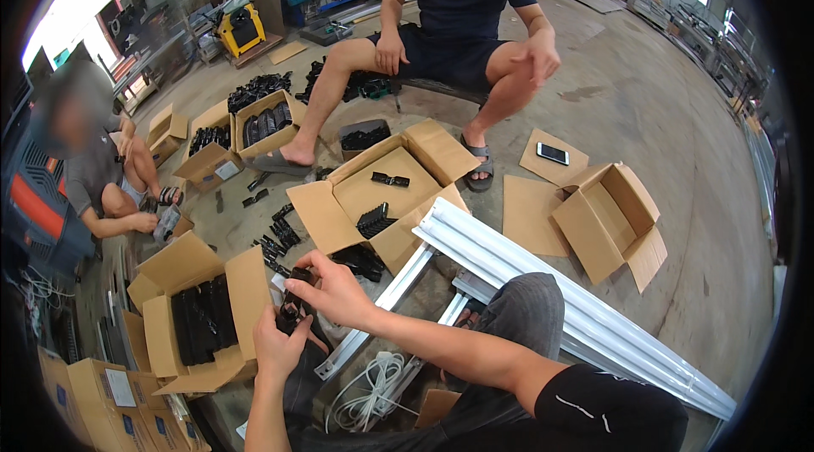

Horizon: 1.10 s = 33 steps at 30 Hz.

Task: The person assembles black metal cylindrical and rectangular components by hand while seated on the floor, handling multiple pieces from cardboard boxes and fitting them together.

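Both my hands are closed on a small black bracket-like part (291, 311) in front of my knees. My left hand (280, 343) grips its lower end, and my right hand (332, 289) has its fingers on the upper end. My fingers hide much of it. Just left of my hands, an open cardboard box (161, 335) holds black parts (203, 322) packed in rows. Beyond my hands stands a larger open box (320, 213) with one black part (390, 179) lying alone and a short row of others (374, 220) in its corner. More loose black parts (284, 231) lie on the floor.
White metal rails (551, 299) slant across my right side, with a coiled white cable (373, 388) below. An open box (606, 223) and a phone (553, 153) on cardboard lie farther right. One person (462, 11) sits opposite; another (97, 172) crouches at left.
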Motion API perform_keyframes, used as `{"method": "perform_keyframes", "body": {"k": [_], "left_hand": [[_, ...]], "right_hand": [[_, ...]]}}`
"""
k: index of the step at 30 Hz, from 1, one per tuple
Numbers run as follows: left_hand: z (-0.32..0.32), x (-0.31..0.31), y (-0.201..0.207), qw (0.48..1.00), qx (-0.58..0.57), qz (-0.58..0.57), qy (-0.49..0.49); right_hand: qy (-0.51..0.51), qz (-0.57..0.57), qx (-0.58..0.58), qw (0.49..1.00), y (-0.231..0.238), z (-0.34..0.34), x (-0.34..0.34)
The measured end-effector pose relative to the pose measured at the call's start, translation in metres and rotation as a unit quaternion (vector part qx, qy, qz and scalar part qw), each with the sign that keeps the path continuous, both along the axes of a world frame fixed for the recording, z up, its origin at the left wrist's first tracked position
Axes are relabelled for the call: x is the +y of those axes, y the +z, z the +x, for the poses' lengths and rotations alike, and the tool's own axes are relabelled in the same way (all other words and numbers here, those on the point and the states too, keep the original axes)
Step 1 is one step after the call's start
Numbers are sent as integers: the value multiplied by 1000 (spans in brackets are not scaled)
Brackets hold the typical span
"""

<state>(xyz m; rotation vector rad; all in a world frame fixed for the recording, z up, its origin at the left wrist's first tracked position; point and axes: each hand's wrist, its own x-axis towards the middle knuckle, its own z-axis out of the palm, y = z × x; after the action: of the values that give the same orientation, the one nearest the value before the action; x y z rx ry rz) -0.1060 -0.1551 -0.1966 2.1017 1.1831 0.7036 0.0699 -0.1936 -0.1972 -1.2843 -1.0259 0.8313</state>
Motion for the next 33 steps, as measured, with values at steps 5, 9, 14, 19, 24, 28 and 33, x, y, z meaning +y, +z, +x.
{"method": "perform_keyframes", "body": {"k": [5, 9, 14, 19, 24, 28, 33], "left_hand": [[3, -2, 1, 1000, 24, -9, -2], [5, -4, -4, 999, 23, 5, -24], [3, -5, -10, 999, 20, 32, -26], [11, -13, 0, 999, 8, 41, -32], [7, -13, 4, 999, 8, 38, -28], [6, -11, 2, 999, 8, 17, -25], [7, -4, -10, 996, 56, 33, -62]], "right_hand": [[-11, -1, -7, 1000, -7, -2, 2], [-13, -14, -51, 999, -11, 3, 2], [-16, -22, -24, 999, -14, 2, 5], [-2, -31, 26, 999, -14, 5, 4], [52, -64, 90, 993, -4, 5, 5], [76, -75, 63, 992, -7, 8, 7], [-19, 15, -138, 990, -36, 11, 16]]}}
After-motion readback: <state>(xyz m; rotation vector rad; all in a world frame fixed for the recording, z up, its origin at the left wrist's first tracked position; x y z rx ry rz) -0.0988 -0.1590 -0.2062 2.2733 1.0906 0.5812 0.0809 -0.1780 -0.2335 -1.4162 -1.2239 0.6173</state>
